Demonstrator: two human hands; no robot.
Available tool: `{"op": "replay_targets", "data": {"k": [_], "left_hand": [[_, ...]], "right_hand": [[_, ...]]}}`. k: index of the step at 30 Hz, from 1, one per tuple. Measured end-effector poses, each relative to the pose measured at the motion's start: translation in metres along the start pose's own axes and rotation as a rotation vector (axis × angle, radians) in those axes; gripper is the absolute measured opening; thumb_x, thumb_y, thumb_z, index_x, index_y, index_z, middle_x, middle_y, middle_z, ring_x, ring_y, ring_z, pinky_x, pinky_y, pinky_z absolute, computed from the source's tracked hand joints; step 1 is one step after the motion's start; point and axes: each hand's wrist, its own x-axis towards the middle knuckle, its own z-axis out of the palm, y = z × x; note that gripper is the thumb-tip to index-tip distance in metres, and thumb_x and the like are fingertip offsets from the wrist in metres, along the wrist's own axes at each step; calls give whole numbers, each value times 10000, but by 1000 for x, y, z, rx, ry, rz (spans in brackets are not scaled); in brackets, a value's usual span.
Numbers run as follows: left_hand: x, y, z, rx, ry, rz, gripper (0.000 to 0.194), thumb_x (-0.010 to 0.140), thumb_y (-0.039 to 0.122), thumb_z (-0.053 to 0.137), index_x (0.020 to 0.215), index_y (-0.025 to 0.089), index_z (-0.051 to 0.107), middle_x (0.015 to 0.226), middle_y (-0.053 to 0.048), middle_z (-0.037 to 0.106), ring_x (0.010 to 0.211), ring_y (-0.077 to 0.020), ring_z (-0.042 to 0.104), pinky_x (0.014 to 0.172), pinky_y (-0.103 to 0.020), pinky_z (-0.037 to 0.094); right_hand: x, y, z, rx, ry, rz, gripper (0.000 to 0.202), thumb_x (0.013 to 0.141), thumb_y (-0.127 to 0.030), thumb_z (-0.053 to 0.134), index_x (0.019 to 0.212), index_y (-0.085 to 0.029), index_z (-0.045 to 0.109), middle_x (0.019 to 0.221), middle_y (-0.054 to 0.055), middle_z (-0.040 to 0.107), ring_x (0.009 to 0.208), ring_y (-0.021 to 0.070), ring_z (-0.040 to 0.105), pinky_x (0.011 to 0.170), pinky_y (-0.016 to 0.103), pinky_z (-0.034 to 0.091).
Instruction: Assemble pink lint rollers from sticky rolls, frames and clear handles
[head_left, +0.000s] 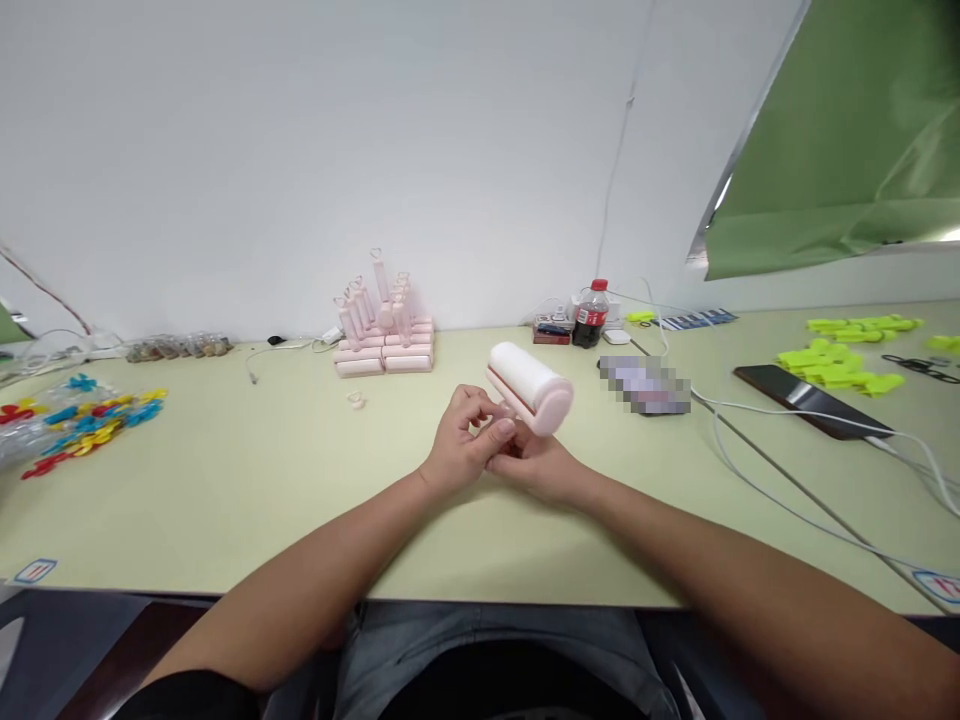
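Note:
A pink lint roller with a white paper roll is held up in front of me, tilted, its head above my hands. My right hand is closed around its handle, which is mostly hidden by fingers. My left hand meets the right one, thumb and fingers pinched at the handle. Several more pink lint rollers stand grouped against the wall, their handles pointing up. A small cream-coloured loop piece lies alone on the table in front of them.
On the left lie coloured plastic pieces and bagged items. To the right are a cola bottle, a blurred-out flat object, a phone, yellow-green parts and a white cable crossing the green table.

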Motion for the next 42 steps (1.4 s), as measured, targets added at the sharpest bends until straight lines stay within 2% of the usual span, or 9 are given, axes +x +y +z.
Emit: {"op": "replay_targets", "data": {"k": [4, 8, 13, 17, 21, 24, 27, 35, 42], "left_hand": [[20, -18, -37, 375, 62, -57, 381, 961, 459, 404, 981, 183, 666, 872, -70, 584, 816, -195, 557, 792, -339, 461], [38, -51, -106, 981, 272, -505, 336, 829, 333, 592, 1122, 183, 654, 1155, -178, 559, 1120, -347, 518, 944, -471, 394], [33, -71, -158, 875, 225, -970, 150, 675, 233, 695, 800, 157, 666, 980, -183, 645, 1006, -384, 582, 797, -438, 437], [34, -60, -142, 682, 169, -911, 155, 765, 248, 629, 648, 159, 582, 668, -76, 617, 700, -230, 600, 609, -306, 421], [32, -35, -90, 346, 12, -794, 250, 868, 406, 563, 814, 163, 596, 706, -22, 638, 545, -111, 553, 536, -242, 451], [24, -14, -53, -263, -204, -703, 355, 728, 424, 753, 877, 151, 582, 738, -18, 645, 612, -129, 635, 544, -242, 506], [16, 0, -33, -514, -286, -688, 442, 665, 436, 824, 876, 149, 562, 738, -1, 633, 688, -155, 684, 583, -255, 545], [15, 5, -38, -533, -401, -671, 464, 706, 501, 791, 886, 149, 548, 739, 6, 601, 646, -150, 677, 518, -227, 519], [12, 8, -40, -256, -683, -561, 504, 900, 642, 456, 765, 160, 518, 596, 26, 528, 453, -66, 459, 444, -198, 358]], "right_hand": [[2, 4, -10, -141, 124, 51, 146, 704, -233, 609, 844, -202, 583, 720, -23, 513, 679, 150, 482, 608, 282, 370], [3, 5, -26, -51, 181, 121, 134, 651, -222, 576, 784, -212, 566, 592, -57, 416, 535, 119, 375, 521, 262, 290], [2, 1, -30, -24, 191, 163, 116, 622, -202, 589, 737, -213, 574, 548, -65, 392, 485, 96, 312, 470, 249, 235], [4, 0, -29, 54, 169, 183, 125, 622, -216, 624, 744, -204, 602, 481, -82, 381, 433, 78, 280, 426, 233, 196], [4, -4, -27, 287, 190, 210, 150, 647, -272, 646, 767, -201, 591, 414, -104, 366, 369, 61, 239, 386, 218, 155], [2, -5, -26, 377, 206, 143, 192, 656, -291, 672, 804, -195, 596, 440, -92, 446, 361, 59, 293, 382, 213, 193], [-1, -4, -24, 375, 196, 65, 224, 699, -328, 694, 852, -190, 608, 485, -74, 509, 370, 69, 364, 387, 217, 253], [-4, -2, -23, 317, 215, 50, 283, 730, -337, 708, 957, -177, 658, 607, -24, 614, 400, 84, 451, 385, 226, 319], [-2, -4, -23, 395, 184, 114, 305, 723, -416, 718, 892, -168, 659, 562, -29, 610, 332, 69, 420, 338, 213, 267]]}}
